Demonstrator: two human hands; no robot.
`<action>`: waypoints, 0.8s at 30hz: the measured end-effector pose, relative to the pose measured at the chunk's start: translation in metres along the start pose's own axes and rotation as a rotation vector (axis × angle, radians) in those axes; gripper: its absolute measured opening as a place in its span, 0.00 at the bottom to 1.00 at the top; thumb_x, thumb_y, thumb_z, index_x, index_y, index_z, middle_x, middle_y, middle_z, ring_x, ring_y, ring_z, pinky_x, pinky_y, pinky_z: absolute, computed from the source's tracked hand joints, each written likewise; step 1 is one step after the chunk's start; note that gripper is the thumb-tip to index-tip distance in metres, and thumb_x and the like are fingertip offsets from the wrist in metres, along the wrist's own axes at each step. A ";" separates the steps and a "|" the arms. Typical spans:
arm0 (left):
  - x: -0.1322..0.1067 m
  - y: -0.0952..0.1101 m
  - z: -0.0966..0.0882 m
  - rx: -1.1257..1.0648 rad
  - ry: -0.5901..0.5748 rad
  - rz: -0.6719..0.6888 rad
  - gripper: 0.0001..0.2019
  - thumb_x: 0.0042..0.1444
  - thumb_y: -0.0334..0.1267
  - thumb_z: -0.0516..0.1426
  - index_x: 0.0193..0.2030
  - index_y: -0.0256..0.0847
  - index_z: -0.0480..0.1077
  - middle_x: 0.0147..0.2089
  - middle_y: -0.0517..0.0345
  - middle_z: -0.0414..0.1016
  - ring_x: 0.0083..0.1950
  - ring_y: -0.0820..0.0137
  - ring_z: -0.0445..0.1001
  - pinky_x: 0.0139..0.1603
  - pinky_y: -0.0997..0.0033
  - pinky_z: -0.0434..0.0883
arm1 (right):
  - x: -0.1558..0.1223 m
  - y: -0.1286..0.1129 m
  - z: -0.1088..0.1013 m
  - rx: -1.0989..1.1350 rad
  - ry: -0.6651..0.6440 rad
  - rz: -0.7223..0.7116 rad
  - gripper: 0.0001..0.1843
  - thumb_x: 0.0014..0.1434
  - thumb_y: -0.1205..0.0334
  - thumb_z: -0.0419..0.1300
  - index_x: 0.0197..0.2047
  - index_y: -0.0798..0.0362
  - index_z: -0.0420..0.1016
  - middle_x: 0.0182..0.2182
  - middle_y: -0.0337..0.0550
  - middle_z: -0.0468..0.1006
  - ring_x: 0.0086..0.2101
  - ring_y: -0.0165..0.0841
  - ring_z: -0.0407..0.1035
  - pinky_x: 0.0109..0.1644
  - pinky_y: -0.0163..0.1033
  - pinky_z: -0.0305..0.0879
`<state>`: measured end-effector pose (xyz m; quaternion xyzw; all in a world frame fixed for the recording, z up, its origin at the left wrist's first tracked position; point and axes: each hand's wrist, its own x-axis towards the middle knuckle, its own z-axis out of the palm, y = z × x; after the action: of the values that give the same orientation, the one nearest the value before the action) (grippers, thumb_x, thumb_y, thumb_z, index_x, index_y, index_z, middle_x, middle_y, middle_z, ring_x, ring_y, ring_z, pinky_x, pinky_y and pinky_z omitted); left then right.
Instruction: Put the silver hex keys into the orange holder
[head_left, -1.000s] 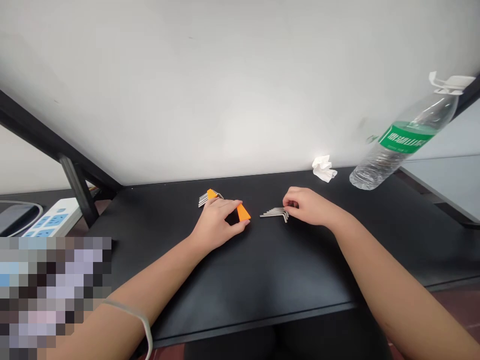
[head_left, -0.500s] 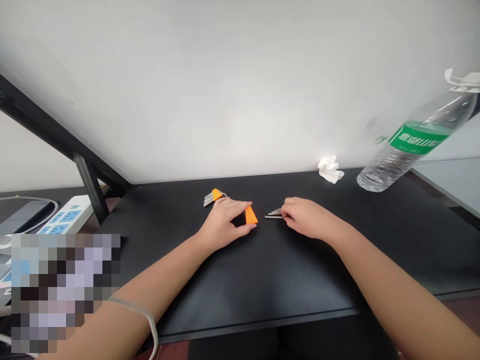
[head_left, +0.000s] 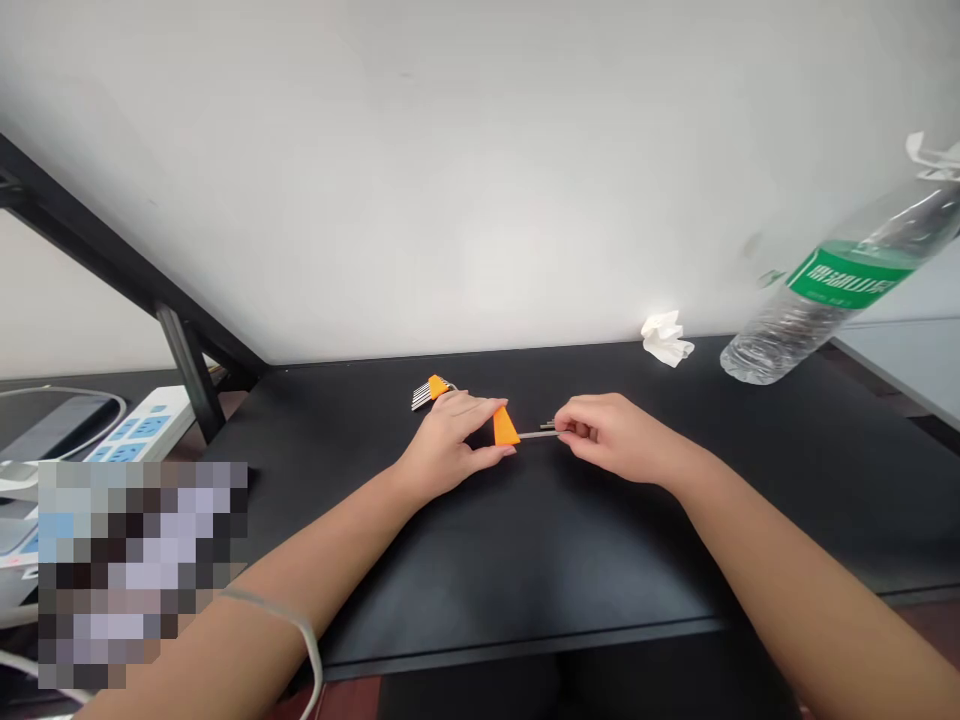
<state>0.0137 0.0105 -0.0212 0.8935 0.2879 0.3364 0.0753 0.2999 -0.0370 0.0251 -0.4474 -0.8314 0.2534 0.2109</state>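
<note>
My left hand grips an orange hex key holder between thumb and fingertips, low over the black table. In my right hand are several thin grey hex keys; one hex key reaches left, its tip at the holder's right edge. Whether that tip sits inside the holder I cannot tell. The other keys are mostly covered by my fingers. Just beyond my left knuckles lies a second orange holder with several metal keys fanned out of it.
A crumpled white tissue rests by the wall. At the right leans a clear plastic bottle with a green label. On the left are a black metal frame, a white power strip and cables. The black table ends near me.
My right hand has shifted slightly left, and one hex key now meets the orange holder where a gap was before. The left hand keeps its hold on the holder.
</note>
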 end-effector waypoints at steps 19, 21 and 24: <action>-0.002 0.002 0.000 0.009 0.040 0.023 0.24 0.59 0.48 0.67 0.59 0.45 0.73 0.42 0.56 0.83 0.43 0.64 0.80 0.63 0.50 0.71 | -0.002 0.000 -0.005 -0.011 0.051 -0.094 0.12 0.71 0.64 0.54 0.43 0.49 0.81 0.41 0.44 0.79 0.38 0.34 0.73 0.42 0.39 0.68; -0.001 0.002 0.000 0.006 0.037 0.026 0.23 0.59 0.49 0.67 0.59 0.45 0.74 0.41 0.57 0.83 0.42 0.65 0.80 0.64 0.50 0.71 | -0.002 0.000 -0.005 -0.015 0.046 -0.094 0.13 0.72 0.64 0.54 0.44 0.49 0.81 0.42 0.45 0.80 0.39 0.35 0.73 0.43 0.40 0.68; -0.001 0.003 -0.001 0.013 0.036 0.026 0.23 0.59 0.49 0.66 0.58 0.45 0.74 0.40 0.57 0.83 0.42 0.64 0.80 0.63 0.50 0.72 | -0.002 -0.001 -0.006 -0.012 0.035 -0.078 0.13 0.72 0.63 0.54 0.44 0.49 0.82 0.41 0.45 0.80 0.38 0.34 0.73 0.42 0.39 0.68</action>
<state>0.0140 0.0073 -0.0201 0.8914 0.2800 0.3514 0.0599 0.3042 -0.0378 0.0304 -0.4203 -0.8459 0.2321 0.2323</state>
